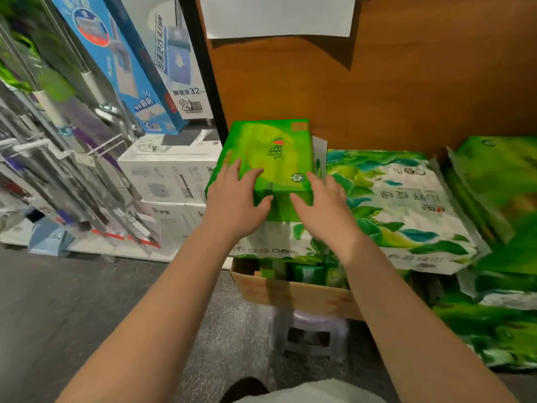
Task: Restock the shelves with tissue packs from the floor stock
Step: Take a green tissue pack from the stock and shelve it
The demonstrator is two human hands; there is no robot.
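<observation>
1. Nearest the camera are the person's two bare forearms, reaching forward over the grey floor.
2. Far left, boxed mops and white cartons fill the neighbouring display, well apart from the work.
3. The left hand lies on the green tissue pack, fingers spread and nearly straight over its top, thumb on the near face.
4. That pack sits on top of the white leafy packs, against the wooden back panel.
5. The right hand mirrors the left, fingers straight along the pack's right edge, thumb on the near face; neither hand curls round it.
6. Below stands an open cardboard box of more green packs, resting on a small stool.
7. Judged from this, the pack is being seated. It would go best pushed evenly with both palms, square to the panel and flush with its neighbour, so it does not twist or slide off the slick wrap.
</observation>
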